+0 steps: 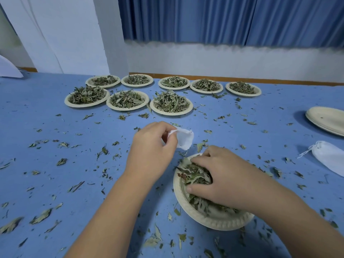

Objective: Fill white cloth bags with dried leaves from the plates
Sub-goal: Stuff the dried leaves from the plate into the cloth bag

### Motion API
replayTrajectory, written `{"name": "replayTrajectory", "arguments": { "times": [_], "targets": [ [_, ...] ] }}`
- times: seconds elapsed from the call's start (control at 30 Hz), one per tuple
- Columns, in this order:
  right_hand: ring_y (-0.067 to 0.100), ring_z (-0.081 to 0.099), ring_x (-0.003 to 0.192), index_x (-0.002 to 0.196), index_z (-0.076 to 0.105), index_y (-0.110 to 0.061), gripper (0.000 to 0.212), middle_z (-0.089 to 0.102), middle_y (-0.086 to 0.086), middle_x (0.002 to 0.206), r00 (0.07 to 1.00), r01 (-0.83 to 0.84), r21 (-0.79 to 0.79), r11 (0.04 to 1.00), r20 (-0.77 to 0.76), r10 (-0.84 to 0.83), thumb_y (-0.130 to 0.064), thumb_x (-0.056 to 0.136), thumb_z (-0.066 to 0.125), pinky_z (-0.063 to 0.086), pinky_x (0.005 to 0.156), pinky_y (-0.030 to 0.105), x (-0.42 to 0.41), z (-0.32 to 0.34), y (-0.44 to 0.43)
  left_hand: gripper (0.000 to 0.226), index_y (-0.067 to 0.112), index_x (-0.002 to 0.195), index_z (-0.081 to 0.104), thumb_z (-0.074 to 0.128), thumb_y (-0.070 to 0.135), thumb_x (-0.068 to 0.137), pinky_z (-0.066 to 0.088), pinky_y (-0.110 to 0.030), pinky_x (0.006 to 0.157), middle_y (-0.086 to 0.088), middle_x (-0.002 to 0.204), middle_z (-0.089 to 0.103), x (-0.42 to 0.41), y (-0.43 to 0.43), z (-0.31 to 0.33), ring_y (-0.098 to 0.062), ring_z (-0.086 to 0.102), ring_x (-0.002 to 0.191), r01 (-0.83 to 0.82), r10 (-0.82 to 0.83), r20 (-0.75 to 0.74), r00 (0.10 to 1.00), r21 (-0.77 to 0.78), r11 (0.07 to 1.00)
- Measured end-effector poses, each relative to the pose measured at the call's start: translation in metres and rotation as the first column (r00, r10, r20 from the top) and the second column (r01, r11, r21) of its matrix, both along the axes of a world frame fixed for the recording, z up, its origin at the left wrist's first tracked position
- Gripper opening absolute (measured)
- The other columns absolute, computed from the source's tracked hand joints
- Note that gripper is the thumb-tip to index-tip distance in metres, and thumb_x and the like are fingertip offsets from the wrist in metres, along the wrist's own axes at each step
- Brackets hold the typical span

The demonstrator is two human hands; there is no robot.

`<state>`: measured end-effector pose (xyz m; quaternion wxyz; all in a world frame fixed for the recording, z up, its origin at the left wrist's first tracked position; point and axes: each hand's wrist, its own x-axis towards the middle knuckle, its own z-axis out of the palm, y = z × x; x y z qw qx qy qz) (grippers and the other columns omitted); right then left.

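On the blue table [46, 123], in the head view, the near plate [210, 221] is placed just in front of the person. The leaves [195, 178] in it are covered by the right hand [223, 177], whose fingers and thumb are curled around a bunch of them. A small white bag [184, 139] is held just beyond this plate by the left hand [150, 146]. Its edge is pinched between thumb and fingertips, and it cannot be told whether the mouth is open. The leaves are judged to be very light, dry and brittle, so they will probably crumble and spill if squeezed hard, and a loose handful taken from above is advised. The bag is judged soft, thin and limp, and it is best gripped at the rim, so that the mouth is pulled wide. Eight full plates [128, 108] are counted at the far side, five in the back row and three in front, so nine plates with leaves are present. One stack [325, 120] of empty plates is seen at the right edge, and the number in it cannot be counted. Two bags are visible: the one in the hand and a second bag [329, 159], apparently filled, lying near the stack. Many spilled bits [41, 216] are scattered over the table.
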<state>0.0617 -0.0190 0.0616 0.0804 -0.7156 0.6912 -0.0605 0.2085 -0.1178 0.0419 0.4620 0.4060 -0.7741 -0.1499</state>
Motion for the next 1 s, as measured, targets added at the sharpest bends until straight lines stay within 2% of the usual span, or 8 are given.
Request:
{"name": "replayTrajectory", "arguments": {
  "times": [0.13, 0.3, 0.37, 0.47, 0.63, 0.73, 0.83, 1.0],
  "targets": [
    [0.011, 0.039, 0.110, 0.124, 0.053, -0.029, 0.055, 0.042, -0.009, 0.112, 0.999, -0.014, -0.004, 1.000, -0.052, 0.014, -0.064, 0.081, 0.053, 0.042, 0.089, 0.030, 0.004, -0.002, 0.001, 0.010, 0.013, 0.085, 0.070, 0.061, 0.014, 0.090, 0.037, -0.009, 0.061, 0.009, 0.074, 0.061, 0.000, -0.001, 0.000, 0.004, 0.051, 0.071, 0.000, -0.001, 0.019, 1.000, 0.011, 1.000],
    [0.012, 0.047, 0.107, 0.127, 0.051, -0.032, 0.045, 0.047, -0.009, 0.115, 0.999, -0.019, -0.021, 1.000, -0.045, 0.018, -0.052, 0.087, 0.055, 0.043, 0.085, 0.026, 0.006, -0.004, 0.001, 0.010, 0.016, 0.086, 0.069, 0.060, 0.016, 0.091, 0.037, -0.008, 0.059, 0.011, 0.074, 0.060, 0.000, -0.001, 0.000, 0.002, 0.051, 0.067, -0.006, 0.005, 0.035, 0.999, 0.049, 0.999],
    [0.013, 0.050, 0.104, 0.123, 0.054, -0.028, 0.038, 0.050, -0.008, 0.118, 0.999, -0.005, -0.038, 0.999, -0.039, 0.003, -0.045, 0.088, 0.054, 0.044, 0.083, 0.025, 0.006, -0.005, 0.001, 0.010, 0.017, 0.087, 0.069, 0.060, 0.017, 0.091, 0.037, -0.008, 0.058, 0.011, 0.074, 0.060, 0.000, 0.000, 0.000, 0.000, 0.052, 0.069, 0.003, -0.005, 0.039, 0.999, 0.060, 0.998],
    [0.012, 0.051, 0.096, 0.112, 0.058, -0.023, 0.028, 0.053, -0.007, 0.110, 0.999, 0.006, -0.063, 0.998, -0.053, -0.009, -0.039, 0.090, 0.051, 0.045, 0.078, 0.027, 0.007, -0.005, 0.001, 0.011, 0.018, 0.087, 0.069, 0.059, 0.017, 0.091, 0.037, -0.008, 0.058, 0.012, 0.073, 0.059, -0.001, 0.001, 0.000, 0.000, 0.052, 0.070, 0.016, -0.019, 0.043, 0.999, 0.076, 0.997],
    [0.011, 0.052, 0.096, 0.115, 0.055, -0.028, 0.032, 0.052, -0.011, 0.109, 0.999, 0.005, -0.096, 0.995, -0.044, -0.010, -0.047, 0.091, 0.049, 0.046, 0.078, 0.027, 0.006, -0.001, 0.007, 0.011, 0.019, 0.087, 0.069, 0.059, 0.018, 0.092, 0.037, -0.009, 0.057, 0.014, 0.073, 0.058, -0.001, 0.000, 0.000, 0.000, 0.052, 0.069, 0.015, -0.020, 0.053, 0.998, 0.089, 0.996],
    [0.007, 0.045, 0.090, 0.117, 0.049, -0.033, 0.041, 0.042, -0.016, 0.100, 0.999, 0.022, -0.099, 0.995, -0.030, -0.025, -0.060, 0.086, 0.048, 0.037, 0.069, 0.023, 0.004, 0.000, 0.011, 0.012, 0.019, 0.088, 0.070, 0.058, 0.020, 0.092, 0.037, -0.012, 0.055, 0.012, 0.073, 0.060, -0.001, -0.001, -0.001, -0.002, 0.052, 0.067, 0.006, -0.012, 0.048, 0.999, 0.108, 0.994],
    [0.007, 0.041, 0.092, 0.121, 0.045, -0.032, 0.050, 0.036, -0.013, 0.102, 0.997, 0.029, -0.070, 0.997, -0.072, -0.034, -0.065, 0.083, 0.047, 0.034, 0.071, 0.023, 0.009, -0.003, 0.015, 0.012, 0.021, 0.089, 0.069, 0.057, 0.022, 0.092, 0.037, -0.012, 0.054, 0.010, 0.075, 0.061, -0.001, 0.000, -0.001, -0.004, 0.053, 0.068, 0.007, -0.013, 0.058, 0.998, 0.110, 0.994],
    [0.015, 0.045, 0.089, 0.099, 0.045, -0.024, 0.028, 0.036, -0.006, 0.100, 0.989, 0.063, -0.068, 0.996, -0.127, -0.071, -0.050, 0.089, 0.051, 0.038, 0.069, 0.027, 0.019, -0.010, 0.015, 0.012, 0.021, 0.090, 0.069, 0.057, 0.022, 0.093, 0.040, -0.019, 0.056, 0.009, 0.075, 0.062, -0.002, 0.000, -0.001, -0.004, 0.053, 0.065, 0.016, -0.022, 0.055, 0.998, 0.109, 0.994]
  ]
}}
